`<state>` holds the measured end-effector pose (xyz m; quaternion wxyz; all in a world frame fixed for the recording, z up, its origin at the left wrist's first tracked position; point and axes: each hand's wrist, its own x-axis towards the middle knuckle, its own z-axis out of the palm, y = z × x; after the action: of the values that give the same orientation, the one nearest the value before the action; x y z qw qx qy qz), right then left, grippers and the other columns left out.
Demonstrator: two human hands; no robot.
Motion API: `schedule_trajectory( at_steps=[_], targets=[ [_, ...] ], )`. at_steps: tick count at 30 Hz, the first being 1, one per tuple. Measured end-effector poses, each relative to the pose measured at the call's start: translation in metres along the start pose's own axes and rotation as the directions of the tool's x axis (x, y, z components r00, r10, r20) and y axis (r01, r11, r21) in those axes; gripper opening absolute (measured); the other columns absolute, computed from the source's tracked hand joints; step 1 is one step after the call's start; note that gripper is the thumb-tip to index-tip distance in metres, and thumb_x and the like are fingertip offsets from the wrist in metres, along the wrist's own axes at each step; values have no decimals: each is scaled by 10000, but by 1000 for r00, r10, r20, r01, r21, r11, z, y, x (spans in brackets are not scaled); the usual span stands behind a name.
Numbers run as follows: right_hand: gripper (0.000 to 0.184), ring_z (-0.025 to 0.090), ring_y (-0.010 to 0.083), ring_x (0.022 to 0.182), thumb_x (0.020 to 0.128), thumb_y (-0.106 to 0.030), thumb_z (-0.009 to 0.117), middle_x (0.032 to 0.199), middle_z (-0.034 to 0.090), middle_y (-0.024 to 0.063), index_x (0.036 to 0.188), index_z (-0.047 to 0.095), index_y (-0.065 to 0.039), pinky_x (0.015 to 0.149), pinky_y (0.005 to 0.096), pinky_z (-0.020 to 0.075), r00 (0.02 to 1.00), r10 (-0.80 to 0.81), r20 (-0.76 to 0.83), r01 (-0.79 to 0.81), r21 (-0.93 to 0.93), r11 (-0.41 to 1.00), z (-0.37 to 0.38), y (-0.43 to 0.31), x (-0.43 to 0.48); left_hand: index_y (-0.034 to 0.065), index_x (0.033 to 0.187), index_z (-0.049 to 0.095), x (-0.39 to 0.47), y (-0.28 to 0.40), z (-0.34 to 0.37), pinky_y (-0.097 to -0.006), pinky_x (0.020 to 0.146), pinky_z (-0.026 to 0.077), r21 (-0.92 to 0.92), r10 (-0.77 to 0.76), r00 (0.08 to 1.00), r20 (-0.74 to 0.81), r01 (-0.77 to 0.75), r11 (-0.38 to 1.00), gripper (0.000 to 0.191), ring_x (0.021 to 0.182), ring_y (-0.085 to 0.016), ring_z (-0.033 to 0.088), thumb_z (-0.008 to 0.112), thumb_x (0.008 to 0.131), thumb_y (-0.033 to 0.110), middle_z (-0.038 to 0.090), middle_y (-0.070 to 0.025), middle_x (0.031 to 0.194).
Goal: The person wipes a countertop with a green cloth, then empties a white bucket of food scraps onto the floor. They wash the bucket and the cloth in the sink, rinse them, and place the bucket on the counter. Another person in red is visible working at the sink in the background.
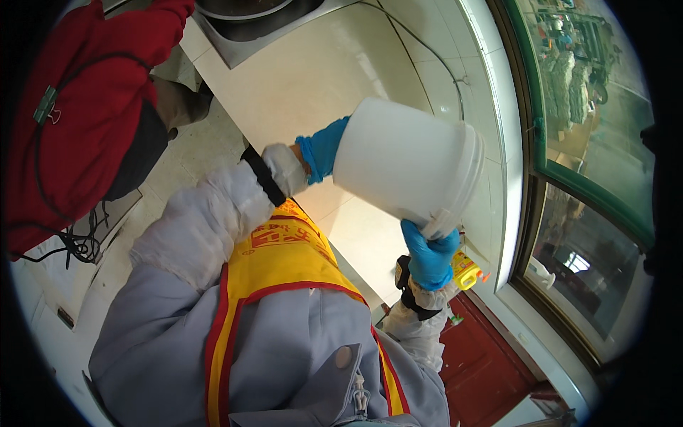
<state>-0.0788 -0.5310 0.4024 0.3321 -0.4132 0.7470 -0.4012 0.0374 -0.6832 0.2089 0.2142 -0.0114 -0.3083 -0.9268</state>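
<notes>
A white plastic bucket point(397, 160) is held tilted on its side above a pale tiled counter point(299, 80). Its base points left and its rim end points right; the opening is turned out of sight. My right hand point(429, 253), in a blue glove, grips the rim by a side lug. At the base end my left hand point(325, 147), also gloved in blue, holds the bucket, its fingers hidden behind it. Clear plastic sleeve covers with black bands wrap both forearms.
A round pan point(243, 8) sits in a metal-framed cooktop point(229, 50) at the top. To the left stands a person in a red top point(106, 64), near tangled black cable point(82, 240). A yellow bottle point(465, 269) is beside my right wrist. Along the right runs a framed window point(573, 224).
</notes>
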Motion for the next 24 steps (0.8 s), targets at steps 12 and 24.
schedule_trajectory(
  at_steps=[12, 24],
  targets=[
    [215, 655, 339, 760, 794, -119, 680, 894, 691, 131, 1009, 690, -115, 683, 390, 530, 939, -215, 269, 337, -589, 735, 45, 81, 36, 96, 1365, 481, -41, 19, -14, -442, 1076, 370, -283, -435, 648, -625, 331, 900, 556, 1276, -273, 463, 414, 977, 488, 501, -106, 1383],
    [447, 491, 268, 1260, 767, -46, 601, 1301, 566, 83, 1192, 635, -178, 1139, 452, 315, 800, -206, 564, 590, -676, 441, 96, 190, 40, 70, 1248, 556, -68, 8, -67, -368, 929, 479, 487, -59, 674, -737, 589, 645, 379, 1060, -238, 596, 614, 914, 240, 589, -110, 1227]
  ],
)
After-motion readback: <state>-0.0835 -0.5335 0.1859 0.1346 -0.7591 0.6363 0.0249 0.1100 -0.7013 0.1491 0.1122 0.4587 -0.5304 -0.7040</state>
